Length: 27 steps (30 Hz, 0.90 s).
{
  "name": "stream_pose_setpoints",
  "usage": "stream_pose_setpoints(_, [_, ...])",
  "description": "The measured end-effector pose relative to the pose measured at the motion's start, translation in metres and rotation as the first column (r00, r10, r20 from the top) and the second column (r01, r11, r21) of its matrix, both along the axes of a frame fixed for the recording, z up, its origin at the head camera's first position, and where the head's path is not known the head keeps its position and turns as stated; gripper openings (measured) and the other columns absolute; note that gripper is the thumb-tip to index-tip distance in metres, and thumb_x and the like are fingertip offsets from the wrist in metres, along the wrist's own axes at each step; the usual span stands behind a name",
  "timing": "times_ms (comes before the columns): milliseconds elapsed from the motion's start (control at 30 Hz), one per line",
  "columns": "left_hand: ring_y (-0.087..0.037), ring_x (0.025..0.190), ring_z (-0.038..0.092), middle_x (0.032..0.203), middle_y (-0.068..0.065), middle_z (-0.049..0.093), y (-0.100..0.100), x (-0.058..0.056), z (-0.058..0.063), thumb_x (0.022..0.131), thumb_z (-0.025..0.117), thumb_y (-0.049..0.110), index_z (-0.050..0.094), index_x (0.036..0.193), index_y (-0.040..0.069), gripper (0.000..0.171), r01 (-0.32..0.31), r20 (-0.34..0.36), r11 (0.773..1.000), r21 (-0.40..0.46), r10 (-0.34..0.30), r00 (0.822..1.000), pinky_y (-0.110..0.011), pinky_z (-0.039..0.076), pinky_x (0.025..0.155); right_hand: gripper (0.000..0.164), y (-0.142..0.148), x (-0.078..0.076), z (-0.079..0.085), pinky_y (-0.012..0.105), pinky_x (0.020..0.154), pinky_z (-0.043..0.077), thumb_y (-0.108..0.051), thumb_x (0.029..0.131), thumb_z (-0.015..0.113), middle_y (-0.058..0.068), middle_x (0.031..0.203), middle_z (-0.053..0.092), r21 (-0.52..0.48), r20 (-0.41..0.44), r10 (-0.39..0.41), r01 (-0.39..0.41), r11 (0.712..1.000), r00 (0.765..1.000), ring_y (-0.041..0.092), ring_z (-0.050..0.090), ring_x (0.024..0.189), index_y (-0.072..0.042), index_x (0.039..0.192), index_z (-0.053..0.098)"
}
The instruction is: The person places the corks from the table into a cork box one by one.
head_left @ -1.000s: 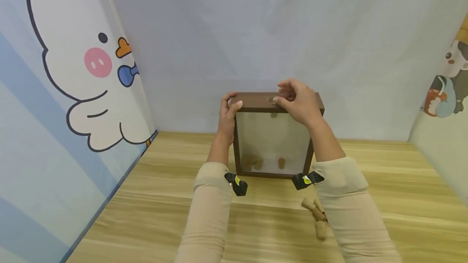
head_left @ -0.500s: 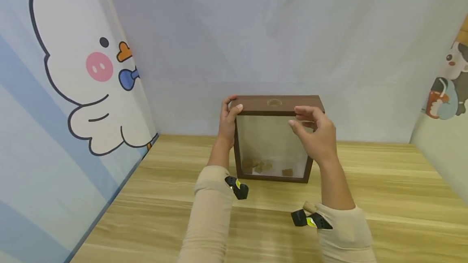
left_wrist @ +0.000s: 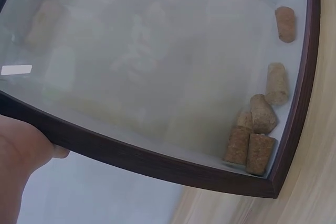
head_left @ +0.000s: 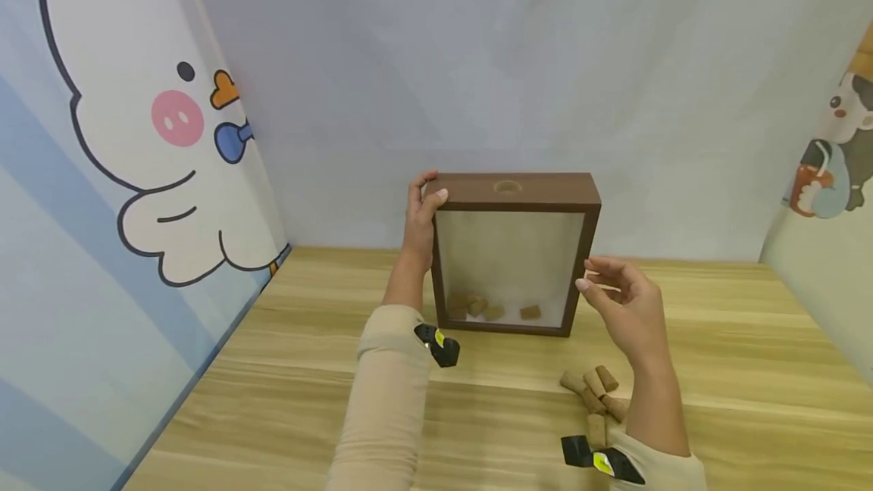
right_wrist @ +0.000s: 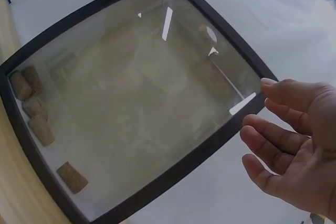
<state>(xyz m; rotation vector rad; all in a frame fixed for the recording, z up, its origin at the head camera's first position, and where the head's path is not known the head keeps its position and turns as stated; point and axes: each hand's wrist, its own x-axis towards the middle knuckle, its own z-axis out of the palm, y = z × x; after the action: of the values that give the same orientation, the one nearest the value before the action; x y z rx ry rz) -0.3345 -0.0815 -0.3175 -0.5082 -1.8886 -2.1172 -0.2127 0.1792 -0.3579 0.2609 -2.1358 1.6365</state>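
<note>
The brown box [head_left: 467,189] stands upright on the wooden table [head_left: 273,385] ahead of you, its glassy front towards you. Inside, a single cork [head_left: 530,312] now lies on its side at the lower right; a second ago a cork about there looked upright. More corks [head_left: 477,306] lie nearer the lower left corner. You have brought your right hand [head_left: 630,309] from the round hole [head_left: 508,187] in the top down beside the box's right side, so the hole shows in full; that suggests one cork has gone in and the handling of it is over.

Your right fingers are loosely bent with a moderate gap to the thumb, and no cork shows between them. Your left hand [head_left: 418,222] grips the upper left corner, thumb on top, steadying the box as before.

Nearer you, loose corks [head_left: 592,400] lie bunched on the table. Your right wrist camera [head_left: 577,451] and forearm hide part of that bunch, which could make picking one awkward. Behind the box hangs a pale curtain [head_left: 409,59].
</note>
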Motion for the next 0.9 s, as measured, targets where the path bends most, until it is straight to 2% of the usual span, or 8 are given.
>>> stream_pose_setpoints(133, [-0.028,0.134,0.014,0.148,-0.012,0.017,0.002,0.013,0.014,0.088,0.040,0.021,0.028,0.139,0.001,0.056,-0.007,0.010,1.000,-0.029,0.007,1.000,-0.047,0.014,0.104,0.037,0.011,0.005,-0.018,0.016,0.079,0.043,-0.018,0.090,0.063,0.007,0.113,0.057,0.028,0.092,0.000,-0.002,1.000,0.996,0.008,0.053,0.097,0.003,0.119,0.055])
stream_pose_setpoints(267, [-0.027,0.134,0.016,0.148,-0.012,0.019,0.005,0.016,0.015,0.087,0.038,0.018,0.032,0.138,0.001,0.054,-0.018,0.004,0.999,-0.043,0.018,1.000,-0.047,0.015,0.104,0.041,0.023,0.009,-0.037,0.014,0.080,0.042,-0.023,0.091,0.061,0.012,0.115,0.056,0.076,0.164,-0.018,0.006,0.997,0.986,0.005,0.052,0.097,0.003,0.121,0.053])
stream_pose_setpoints(367, [-0.026,0.134,0.019,0.146,-0.012,0.024,0.007,0.016,0.016,0.087,0.038,0.016,0.035,0.137,0.000,0.052,-0.021,-0.018,0.999,-0.045,0.020,1.000,-0.047,0.016,0.103,0.044,0.032,0.012,-0.049,0.015,0.080,0.041,-0.025,0.091,0.060,0.015,0.118,0.054,0.104,0.208,-0.026,0.005,0.995,0.978,0.010,0.052,0.100,0.003,0.123,0.051])
stream_pose_setpoints(433, [-0.027,0.132,0.022,0.144,-0.015,0.028,0.009,0.016,0.017,0.088,0.037,0.013,0.037,0.134,-0.002,0.049,-0.022,-0.038,0.999,-0.042,0.020,0.999,-0.045,0.018,0.103,0.047,0.038,0.013,-0.055,0.021,0.084,0.042,-0.028,0.091,0.060,0.017,0.122,0.052,0.121,0.252,-0.020,-0.011,0.993,0.967,0.017,0.050,0.105,0.003,0.125,0.050])
stream_pose_setpoints(500, [-0.027,0.130,0.025,0.141,-0.017,0.031,0.009,0.014,0.017,0.089,0.037,0.012,0.039,0.130,-0.005,0.044,-0.022,-0.057,0.999,-0.032,0.021,0.998,-0.042,0.019,0.103,0.052,0.043,0.014,-0.062,0.032,0.089,0.042,-0.032,0.091,0.059,0.020,0.125,0.049,0.139,0.306,-0.008,-0.037,0.990,0.952,0.027,0.048,0.110,0.003,0.128,0.048])
stream_pose_setpoints(633, [-0.027,0.125,0.029,0.139,-0.018,0.032,0.007,-0.001,0.005,0.089,0.038,0.012,0.041,0.122,-0.005,0.036,-0.030,-0.076,0.999,-0.015,0.029,0.997,-0.042,0.020,0.101,0.055,0.052,0.015,-0.076,0.050,0.089,0.039,-0.030,0.091,0.060,0.027,0.128,0.046,0.185,0.390,0.009,-0.088,0.979,0.921,0.040,0.045,0.113,0.005,0.130,0.046])
stream_pose_setpoints(767, [-0.024,0.125,0.029,0.140,-0.014,0.030,0.005,-0.013,-0.007,0.089,0.040,0.017,0.042,0.119,0.002,0.033,-0.033,-0.074,0.999,-0.005,0.032,0.997,-0.043,0.020,0.100,0.046,0.061,0.016,-0.090,0.051,0.089,0.040,-0.016,0.091,0.060,0.030,0.125,0.047,0.195,0.416,0.038,-0.130,0.972,0.909,0.042,0.048,0.110,0.006,0.129,0.048])
stream_pose_setpoints(900, [-0.021,0.124,0.029,0.139,-0.012,0.031,0.005,-0.015,-0.011,0.087,0.043,0.024,0.043,0.116,0.007,0.033,-0.042,-0.085,0.999,-0.002,0.042,0.996,-0.042,0.020,0.100,0.047,0.071,0.016,-0.102,0.050,0.089,0.040,-0.009,0.088,0.062,0.029,0.123,0.050,0.162,0.467,0.100,-0.196,0.967,0.879,0.041,0.049,0.110,0.005,0.130,0.048])
